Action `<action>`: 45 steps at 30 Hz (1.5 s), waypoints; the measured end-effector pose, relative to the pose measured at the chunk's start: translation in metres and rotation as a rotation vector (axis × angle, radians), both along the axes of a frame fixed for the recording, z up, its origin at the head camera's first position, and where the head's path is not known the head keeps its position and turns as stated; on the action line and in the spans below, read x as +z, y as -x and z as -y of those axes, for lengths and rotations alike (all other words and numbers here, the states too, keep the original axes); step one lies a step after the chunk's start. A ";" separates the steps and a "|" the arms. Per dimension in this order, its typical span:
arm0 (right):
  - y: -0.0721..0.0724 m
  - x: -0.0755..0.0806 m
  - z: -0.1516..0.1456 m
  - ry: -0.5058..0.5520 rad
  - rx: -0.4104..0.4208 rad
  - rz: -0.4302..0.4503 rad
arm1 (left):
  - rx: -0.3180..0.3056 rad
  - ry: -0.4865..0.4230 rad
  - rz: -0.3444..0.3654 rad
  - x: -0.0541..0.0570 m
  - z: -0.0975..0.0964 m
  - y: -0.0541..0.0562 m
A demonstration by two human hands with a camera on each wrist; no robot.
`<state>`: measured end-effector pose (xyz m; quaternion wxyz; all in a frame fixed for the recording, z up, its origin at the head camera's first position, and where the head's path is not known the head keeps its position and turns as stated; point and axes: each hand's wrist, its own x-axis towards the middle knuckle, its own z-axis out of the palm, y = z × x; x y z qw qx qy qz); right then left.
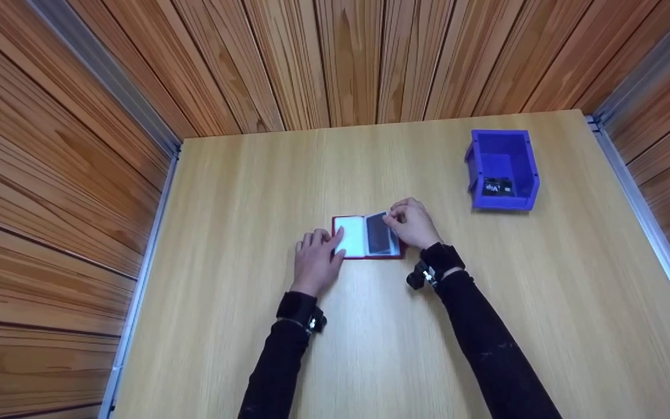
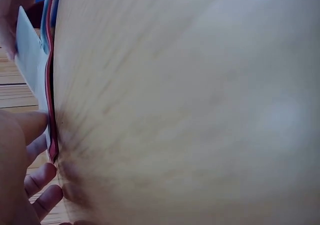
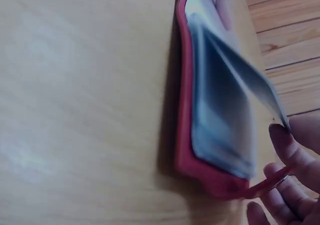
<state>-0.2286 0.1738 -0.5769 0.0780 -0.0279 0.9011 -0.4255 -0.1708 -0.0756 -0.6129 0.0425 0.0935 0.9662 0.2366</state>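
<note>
A small red card holder lies opened out on the table, with clear plastic sleeve pages inside. Its left side shows a pale page; the right side shows a dark sleeve. My left hand rests at the left edge, thumb laid on the pale page and the other fingers beside it. At the right side, my right hand pinches the outer edge of a sleeve page between thumb and finger. In the right wrist view that page is lifted at an angle, and a red strap stretches by the lower fingers.
A blue open-front bin stands at the back right of the wooden table, with a black card marked "Vip" inside. Wood-plank walls and metal rails border the table at the back and sides.
</note>
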 end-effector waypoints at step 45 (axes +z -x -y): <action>-0.021 -0.006 0.043 -0.200 0.345 -0.055 | 0.019 0.078 -0.036 0.003 -0.002 0.005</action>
